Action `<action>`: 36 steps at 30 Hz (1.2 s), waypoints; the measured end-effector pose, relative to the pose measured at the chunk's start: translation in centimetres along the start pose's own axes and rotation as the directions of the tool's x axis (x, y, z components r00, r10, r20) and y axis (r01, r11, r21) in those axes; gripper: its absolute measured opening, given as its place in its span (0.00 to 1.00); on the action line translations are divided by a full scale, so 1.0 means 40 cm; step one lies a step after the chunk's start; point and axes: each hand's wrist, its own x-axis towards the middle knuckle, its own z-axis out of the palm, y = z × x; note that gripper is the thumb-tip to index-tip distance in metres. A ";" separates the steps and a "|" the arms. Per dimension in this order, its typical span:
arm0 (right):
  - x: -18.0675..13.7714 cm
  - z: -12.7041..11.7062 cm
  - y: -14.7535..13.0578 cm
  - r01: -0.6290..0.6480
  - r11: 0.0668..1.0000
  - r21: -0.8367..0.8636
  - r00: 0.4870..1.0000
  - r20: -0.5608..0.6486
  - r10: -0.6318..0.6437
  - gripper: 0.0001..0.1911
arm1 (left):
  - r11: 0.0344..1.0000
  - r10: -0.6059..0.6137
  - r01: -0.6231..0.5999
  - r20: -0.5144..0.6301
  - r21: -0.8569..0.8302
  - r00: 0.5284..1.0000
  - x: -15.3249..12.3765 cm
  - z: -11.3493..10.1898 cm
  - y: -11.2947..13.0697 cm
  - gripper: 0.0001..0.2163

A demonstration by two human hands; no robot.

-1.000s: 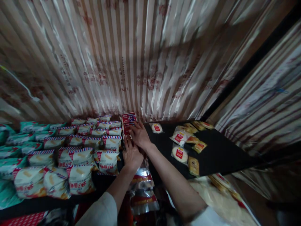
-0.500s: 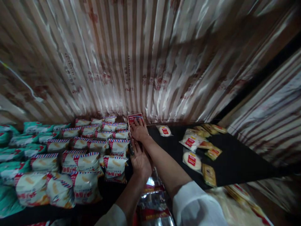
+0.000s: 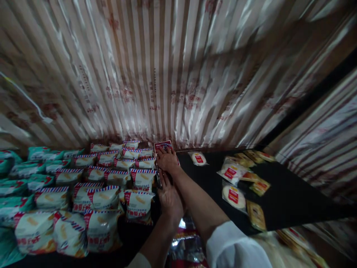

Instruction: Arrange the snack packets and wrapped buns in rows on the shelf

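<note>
My right hand lies with fingers stretched over a dark red printed packet standing at the back of the black-covered table. Nearer to me, my left hand reaches forward with extended fingers, close below the right one. Both hands are open. What lies under the palms is mostly hidden. Beneath my forearms are shiny silver and dark red packets. Just left of my hands stands a white snack bag with a red and blue striped edge, in front of several like it.
Teal bags fill the far left. To the right, a round flat packet, a clear-wrapped packet and a yellow packet lie on the black tablecloth. A striped plastic sheet hangs behind.
The view has shifted slightly, so the table items sit a little lower. My hands remain close together over the dark red packet, with little visible movement.
</note>
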 end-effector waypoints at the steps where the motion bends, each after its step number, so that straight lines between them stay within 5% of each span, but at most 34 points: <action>1: 0.000 0.000 0.000 0.003 1.000 0.000 1.000 0.006 -0.003 0.26 | 1.000 -0.001 0.001 -0.013 0.000 1.000 0.001 0.004 -0.001 0.25; 23: -0.003 0.000 -0.005 0.048 0.998 0.031 0.998 0.033 -0.049 0.25 | 1.000 -0.024 0.023 -0.036 -0.019 0.999 0.006 0.025 -0.004 0.24; 30: 0.001 0.000 -0.001 0.063 0.998 0.024 0.996 0.067 -0.065 0.26 | 0.998 -0.001 0.011 -0.165 0.064 0.986 -0.002 0.051 0.000 0.24; 36: 0.003 0.006 -0.003 0.041 0.998 0.052 0.997 0.061 -0.044 0.26 | 0.999 -0.001 0.009 -0.145 0.053 0.989 -0.005 0.053 -0.008 0.23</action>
